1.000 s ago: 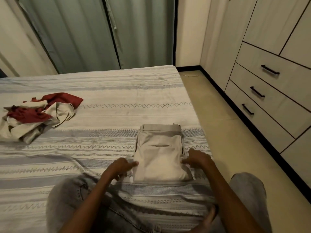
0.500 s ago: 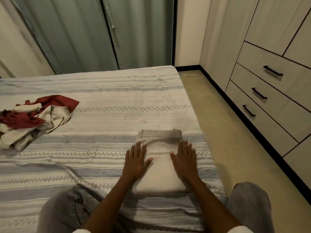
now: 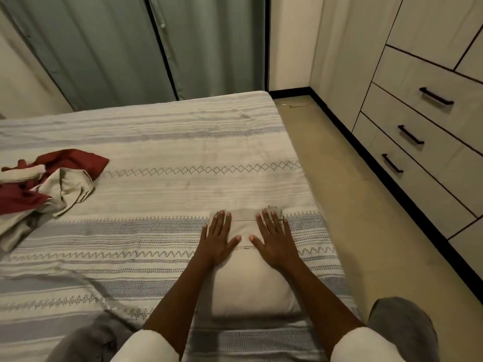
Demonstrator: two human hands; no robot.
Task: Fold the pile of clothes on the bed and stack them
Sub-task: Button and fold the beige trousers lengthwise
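Head view shows your left hand (image 3: 218, 239) and right hand (image 3: 274, 240) laid flat, fingers straight and spread, on the far half of the folded beige trousers (image 3: 252, 286). Neither hand grips the cloth. The trousers lie on the striped bedspread (image 3: 162, 189), near its right edge, directly in front of you.

To finish smoothing, press with full palms and stroke outward toward the edges, so trapped air leaves without shifting the fold.

The long axis runs from you toward the far wall. The waistband end appears to point away from you, under your fingertips. The unfolded pile (image 3: 44, 189) lies well apart, at far left.
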